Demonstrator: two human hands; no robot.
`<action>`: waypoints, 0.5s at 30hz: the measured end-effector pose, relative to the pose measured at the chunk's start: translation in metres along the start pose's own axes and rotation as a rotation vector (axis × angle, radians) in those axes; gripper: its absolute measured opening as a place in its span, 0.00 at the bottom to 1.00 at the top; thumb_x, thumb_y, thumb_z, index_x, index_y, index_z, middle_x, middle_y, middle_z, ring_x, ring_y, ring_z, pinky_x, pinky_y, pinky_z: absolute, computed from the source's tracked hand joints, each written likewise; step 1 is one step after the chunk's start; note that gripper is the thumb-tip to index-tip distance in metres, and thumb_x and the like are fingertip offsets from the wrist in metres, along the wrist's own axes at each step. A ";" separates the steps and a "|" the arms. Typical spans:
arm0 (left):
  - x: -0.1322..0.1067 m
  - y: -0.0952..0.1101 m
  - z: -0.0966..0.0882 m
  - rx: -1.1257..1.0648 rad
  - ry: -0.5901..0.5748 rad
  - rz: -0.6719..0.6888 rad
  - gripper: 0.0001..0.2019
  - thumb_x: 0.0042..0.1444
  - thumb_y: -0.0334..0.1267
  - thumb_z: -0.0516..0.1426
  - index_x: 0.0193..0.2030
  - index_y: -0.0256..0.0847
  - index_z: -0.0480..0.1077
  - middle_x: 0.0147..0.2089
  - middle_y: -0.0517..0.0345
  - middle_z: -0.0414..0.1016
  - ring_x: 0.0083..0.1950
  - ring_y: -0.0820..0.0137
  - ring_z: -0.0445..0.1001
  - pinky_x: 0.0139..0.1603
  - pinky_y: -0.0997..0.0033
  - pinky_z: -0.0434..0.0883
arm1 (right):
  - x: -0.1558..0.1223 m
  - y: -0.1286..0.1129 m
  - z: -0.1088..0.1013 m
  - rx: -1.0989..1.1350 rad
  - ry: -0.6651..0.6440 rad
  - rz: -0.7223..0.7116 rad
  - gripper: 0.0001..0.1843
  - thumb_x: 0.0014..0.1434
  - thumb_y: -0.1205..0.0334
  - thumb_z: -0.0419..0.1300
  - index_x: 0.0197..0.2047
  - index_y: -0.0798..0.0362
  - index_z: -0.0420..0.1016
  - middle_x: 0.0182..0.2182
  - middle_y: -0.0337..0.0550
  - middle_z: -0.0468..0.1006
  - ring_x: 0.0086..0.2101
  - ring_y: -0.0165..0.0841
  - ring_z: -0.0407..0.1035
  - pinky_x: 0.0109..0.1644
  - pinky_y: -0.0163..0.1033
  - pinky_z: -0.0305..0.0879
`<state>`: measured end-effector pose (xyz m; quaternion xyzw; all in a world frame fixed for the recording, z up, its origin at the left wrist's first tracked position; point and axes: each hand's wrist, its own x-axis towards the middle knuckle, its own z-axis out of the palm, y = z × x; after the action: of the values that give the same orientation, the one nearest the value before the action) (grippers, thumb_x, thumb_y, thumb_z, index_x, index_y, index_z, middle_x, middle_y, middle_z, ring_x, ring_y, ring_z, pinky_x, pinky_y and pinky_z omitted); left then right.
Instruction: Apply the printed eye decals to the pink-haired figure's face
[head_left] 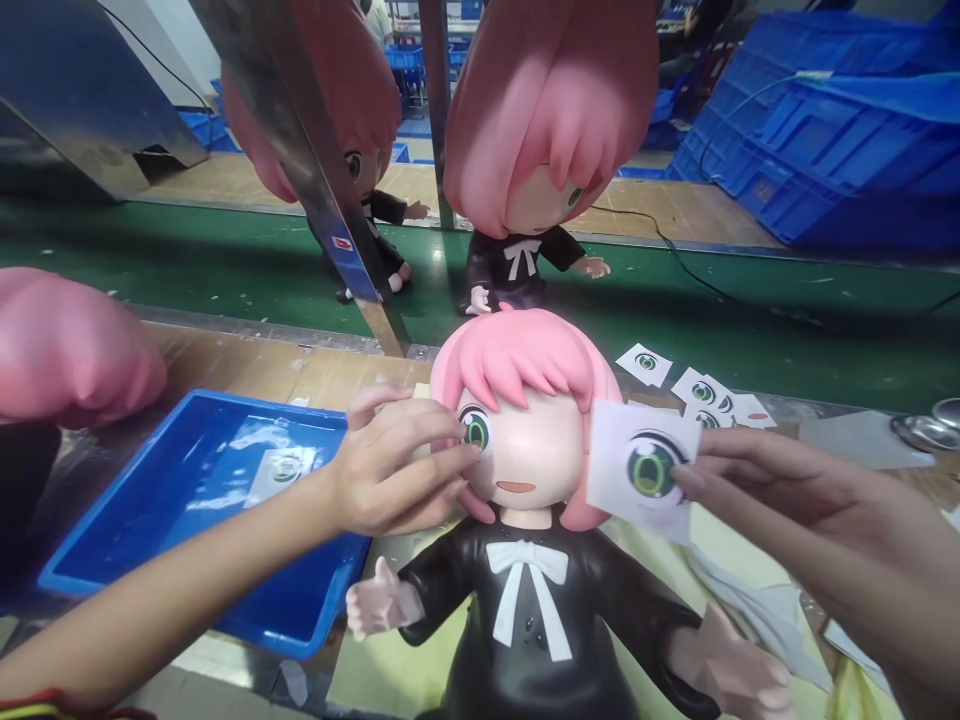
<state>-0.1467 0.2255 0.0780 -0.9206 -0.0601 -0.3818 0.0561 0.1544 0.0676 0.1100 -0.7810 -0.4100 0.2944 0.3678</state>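
A large pink-haired figurine (525, 470) in a black dress with a white bow lies face-up in front of me. One green eye (475, 432) shows on the left side of its face, above a small open mouth; the other side is blank. My left hand (405, 465) has its fingers apart, with the tips at that green eye and cheek. Between thumb and fingers, my right hand (810, 500) pinches a white eye decal (626, 470) printed with a green eye. The decal hovers beside the figurine's head, covering part of its hair.
At left, a blue tray (202, 590) of water holds another eye decal (281, 473). Several loose decals (705, 392) lie behind my right hand. Two more figurines (551, 130) sit on the green belt (675, 260) beyond a metal post (315, 150). Blue crates (847, 150) are stacked at right.
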 end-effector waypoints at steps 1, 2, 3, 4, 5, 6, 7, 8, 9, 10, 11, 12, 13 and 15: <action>0.005 0.002 0.002 0.008 0.022 -0.009 0.11 0.59 0.36 0.57 0.44 0.36 0.78 0.42 0.48 0.77 0.45 0.61 0.76 0.51 0.55 0.65 | 0.002 -0.007 0.007 -0.023 -0.054 -0.054 0.27 0.49 0.33 0.68 0.41 0.45 0.80 0.32 0.43 0.81 0.33 0.39 0.77 0.33 0.36 0.74; 0.010 0.004 0.004 0.013 0.042 -0.012 0.12 0.60 0.38 0.57 0.45 0.37 0.78 0.43 0.48 0.77 0.47 0.60 0.76 0.52 0.54 0.65 | 0.004 -0.013 0.013 -0.036 -0.098 -0.112 0.25 0.52 0.33 0.66 0.42 0.44 0.78 0.32 0.41 0.81 0.34 0.38 0.77 0.34 0.35 0.73; 0.015 0.007 0.007 0.020 0.056 -0.013 0.13 0.61 0.40 0.56 0.46 0.37 0.78 0.44 0.48 0.76 0.49 0.59 0.75 0.53 0.54 0.65 | 0.006 -0.019 0.019 -0.038 -0.126 -0.170 0.23 0.54 0.35 0.65 0.42 0.44 0.76 0.31 0.40 0.81 0.35 0.37 0.77 0.34 0.35 0.73; 0.020 0.009 0.009 0.028 0.067 -0.013 0.14 0.62 0.41 0.55 0.48 0.37 0.78 0.45 0.48 0.77 0.51 0.59 0.74 0.55 0.54 0.65 | 0.008 -0.023 0.024 -0.036 -0.138 -0.214 0.22 0.56 0.36 0.65 0.42 0.44 0.74 0.32 0.39 0.81 0.35 0.37 0.77 0.34 0.35 0.72; 0.025 0.012 0.012 0.043 0.071 -0.013 0.16 0.64 0.43 0.54 0.49 0.38 0.78 0.47 0.48 0.77 0.53 0.59 0.72 0.58 0.53 0.63 | 0.010 -0.026 0.028 -0.040 -0.158 -0.236 0.21 0.58 0.38 0.64 0.43 0.45 0.72 0.32 0.39 0.81 0.36 0.37 0.77 0.34 0.35 0.72; 0.028 0.014 0.015 0.062 0.066 -0.008 0.17 0.65 0.45 0.53 0.51 0.38 0.77 0.48 0.48 0.78 0.55 0.59 0.72 0.60 0.53 0.61 | 0.012 -0.027 0.031 -0.052 -0.192 -0.241 0.20 0.59 0.39 0.63 0.44 0.45 0.70 0.33 0.39 0.81 0.36 0.37 0.77 0.34 0.36 0.71; 0.031 0.016 0.017 0.086 0.054 -0.002 0.19 0.67 0.46 0.52 0.52 0.38 0.77 0.48 0.48 0.79 0.55 0.59 0.71 0.62 0.53 0.59 | 0.014 -0.028 0.033 -0.069 -0.224 -0.239 0.21 0.60 0.39 0.62 0.45 0.46 0.68 0.33 0.39 0.81 0.35 0.36 0.77 0.33 0.36 0.71; 0.032 0.018 0.020 0.114 0.038 0.003 0.20 0.68 0.48 0.51 0.53 0.37 0.77 0.49 0.49 0.80 0.56 0.60 0.70 0.63 0.53 0.58 | 0.016 -0.027 0.033 -0.083 -0.249 -0.237 0.22 0.61 0.38 0.61 0.46 0.46 0.67 0.34 0.39 0.81 0.34 0.36 0.77 0.33 0.37 0.70; 0.033 0.019 0.022 0.140 0.016 0.008 0.21 0.69 0.49 0.51 0.54 0.37 0.77 0.50 0.50 0.80 0.56 0.60 0.70 0.64 0.53 0.57 | 0.017 -0.027 0.033 -0.097 -0.266 -0.229 0.23 0.61 0.37 0.61 0.47 0.46 0.66 0.34 0.38 0.81 0.33 0.35 0.77 0.32 0.37 0.70; 0.033 0.020 0.024 0.163 -0.008 0.012 0.22 0.69 0.50 0.50 0.55 0.36 0.76 0.51 0.50 0.81 0.57 0.60 0.69 0.64 0.53 0.57 | 0.018 -0.027 0.033 -0.110 -0.276 -0.213 0.24 0.61 0.36 0.60 0.48 0.46 0.65 0.34 0.38 0.81 0.33 0.35 0.77 0.32 0.37 0.69; 0.032 0.021 0.026 0.183 -0.030 0.014 0.23 0.69 0.51 0.50 0.55 0.36 0.76 0.52 0.51 0.81 0.57 0.60 0.69 0.64 0.53 0.57 | 0.018 -0.027 0.033 -0.121 -0.281 -0.193 0.25 0.61 0.35 0.60 0.48 0.46 0.65 0.34 0.38 0.81 0.34 0.36 0.77 0.31 0.37 0.69; 0.031 0.021 0.027 0.199 -0.045 0.012 0.24 0.70 0.52 0.50 0.56 0.36 0.76 0.53 0.52 0.81 0.58 0.61 0.68 0.65 0.53 0.58 | 0.018 -0.028 0.032 -0.128 -0.286 -0.170 0.25 0.60 0.35 0.60 0.48 0.46 0.65 0.35 0.38 0.81 0.36 0.36 0.77 0.30 0.37 0.68; 0.030 0.022 0.028 0.212 -0.052 0.007 0.24 0.70 0.53 0.49 0.56 0.36 0.76 0.55 0.52 0.80 0.59 0.61 0.67 0.65 0.53 0.57 | 0.016 -0.031 0.033 -0.130 -0.289 -0.139 0.26 0.60 0.34 0.60 0.48 0.45 0.65 0.34 0.38 0.81 0.37 0.37 0.77 0.30 0.37 0.67; 0.029 0.022 0.030 0.235 -0.046 0.002 0.25 0.71 0.53 0.48 0.55 0.36 0.77 0.57 0.53 0.80 0.60 0.62 0.67 0.65 0.53 0.57 | 0.011 -0.039 0.034 -0.105 -0.279 -0.063 0.27 0.59 0.33 0.60 0.48 0.44 0.65 0.33 0.36 0.81 0.37 0.37 0.77 0.31 0.38 0.66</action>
<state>-0.1025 0.2098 0.0762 -0.9162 -0.1048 -0.3510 0.1627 0.1177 0.1040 0.1217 -0.7375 -0.4963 0.3663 0.2750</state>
